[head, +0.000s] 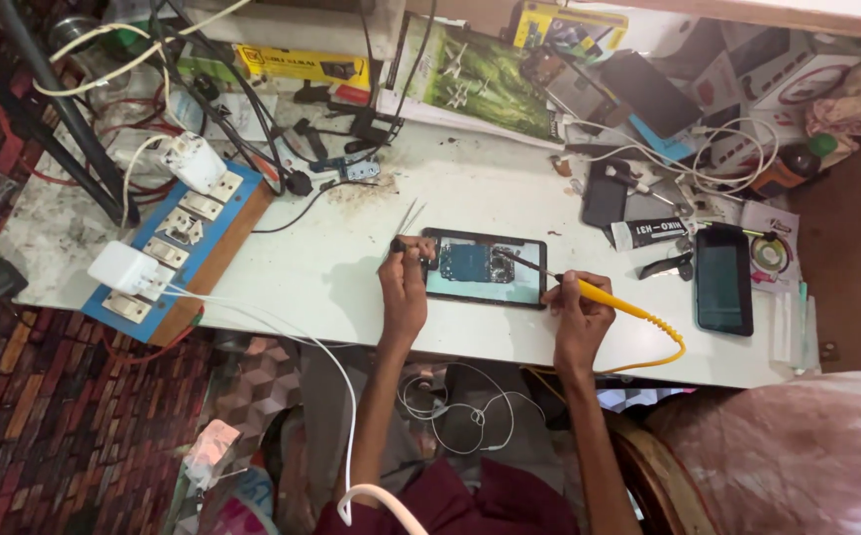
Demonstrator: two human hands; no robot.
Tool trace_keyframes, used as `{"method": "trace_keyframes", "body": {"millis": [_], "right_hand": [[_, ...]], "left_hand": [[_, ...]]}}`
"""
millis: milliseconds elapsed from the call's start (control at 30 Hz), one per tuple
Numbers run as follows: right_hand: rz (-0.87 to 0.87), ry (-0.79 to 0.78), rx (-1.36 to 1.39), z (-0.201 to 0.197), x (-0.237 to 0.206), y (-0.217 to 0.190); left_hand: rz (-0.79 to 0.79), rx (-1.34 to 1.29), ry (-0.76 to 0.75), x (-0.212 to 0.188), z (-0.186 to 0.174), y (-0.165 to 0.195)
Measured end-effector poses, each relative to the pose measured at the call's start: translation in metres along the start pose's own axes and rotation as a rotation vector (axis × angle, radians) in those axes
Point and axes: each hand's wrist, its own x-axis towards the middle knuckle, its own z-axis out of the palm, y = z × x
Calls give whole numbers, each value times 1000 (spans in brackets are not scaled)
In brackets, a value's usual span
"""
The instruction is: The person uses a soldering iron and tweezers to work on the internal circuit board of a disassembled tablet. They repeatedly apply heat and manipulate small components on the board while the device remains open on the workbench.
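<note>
An opened phone (485, 269) lies flat on the white workbench (331, 277), its circuit board showing. My left hand (405, 282) rests at the phone's left end and pinches a small black-tipped tool (400, 246) against it. My right hand (579, 307) grips a yellow-handled soldering iron (604, 297); its dark tip reaches left onto the phone's board. The iron's yellow cord (663, 347) loops off the bench's front edge.
A blue power strip (178, 253) with white chargers lies at the left. Metal tweezers (408, 216) sit just behind the phone. Two dark phones (723, 280) (604, 198), a tube (648, 234), cables and boxes crowd the right and back. A white cable (282, 332) crosses toward me.
</note>
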Motion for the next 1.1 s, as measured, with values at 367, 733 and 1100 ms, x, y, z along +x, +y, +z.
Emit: {"method": "trace_keyframes", "body": {"millis": [367, 733, 1100], "right_hand": [[-39, -50, 34, 2, 0, 2], [-27, 7, 44, 0, 4, 14], [-7, 55, 188, -6, 4, 30]], "left_hand": [[20, 22, 13, 1, 0, 0], [4, 50, 12, 5, -2, 2], [-9, 139, -1, 2, -5, 5]]}}
